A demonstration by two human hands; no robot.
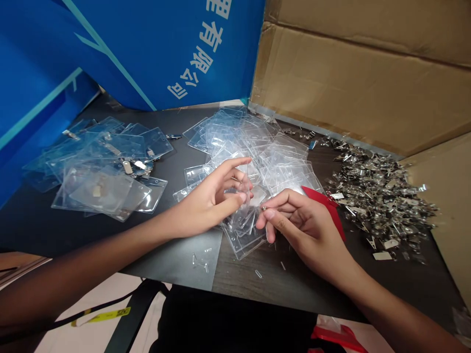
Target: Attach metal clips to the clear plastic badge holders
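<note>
My left hand (pixel 221 196) is above the middle pile, thumb and fingers closed on a clear plastic badge holder (pixel 248 179) seen nearly edge-on. Close beside it, my right hand (pixel 301 220) pinches a small metal clip (pixel 264 209) between thumb and index finger; most of the clip is hidden. Beneath both hands spreads a heap of clear badge holders (pixel 235 132). To the right lies a large mound of metal badge clips (pixel 386 196) with clear straps. A red piece (pixel 326 203) sticks out from behind my right hand.
Badge holders with clips attached (pixel 99 166) are piled on the left. Small clear plastic bits (pixel 258 274) lie near the dark table's (pixel 294 289) front edge. A blue panel (pixel 165 49) and cardboard walls (pixel 349 83) bound the back and right.
</note>
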